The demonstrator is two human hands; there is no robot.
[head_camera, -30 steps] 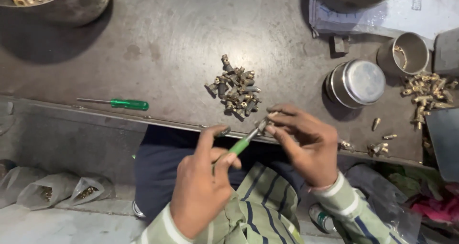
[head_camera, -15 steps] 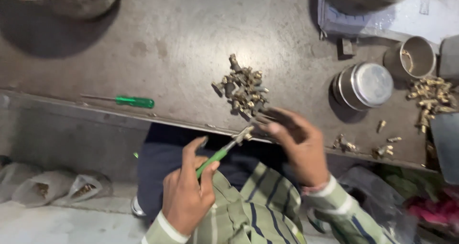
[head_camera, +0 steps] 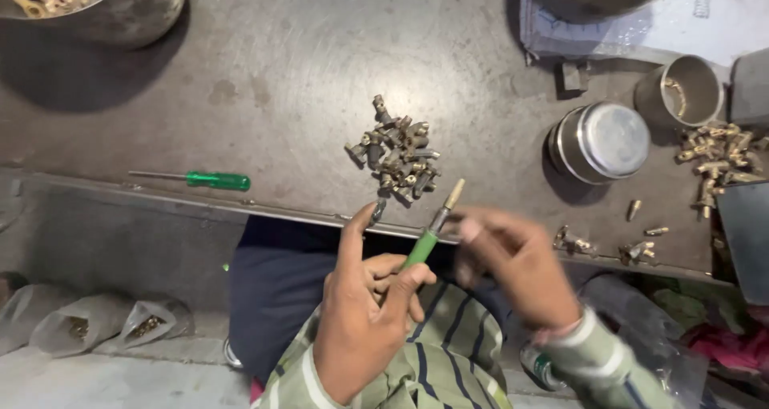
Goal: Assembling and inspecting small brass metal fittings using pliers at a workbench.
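Observation:
My left hand (head_camera: 368, 305) grips a green-handled screwdriver (head_camera: 428, 237) that points up and to the right, with a small brass piece on its tip (head_camera: 454, 193). My right hand (head_camera: 517, 261) is blurred just right of the tool, fingers curled, a little apart from the shaft; whether it holds anything I cannot tell. A pile of small brass and grey metal fittings (head_camera: 396, 153) lies on the dark metal table (head_camera: 280, 80) just beyond the tool tip.
A second green-handled screwdriver (head_camera: 200, 179) lies at the table's front left edge. A lidded steel tin (head_camera: 605, 141), an open steel cup (head_camera: 681, 88) and more brass fittings (head_camera: 717, 157) are at the right. A metal bowl of parts (head_camera: 96, 4) stands far left. Plastic bags (head_camera: 104, 325) lie on the floor.
My right hand has drawn back from the tool tip toward me and to the right. The left hand has tilted the screwdriver more upright, its tip close to the pile.

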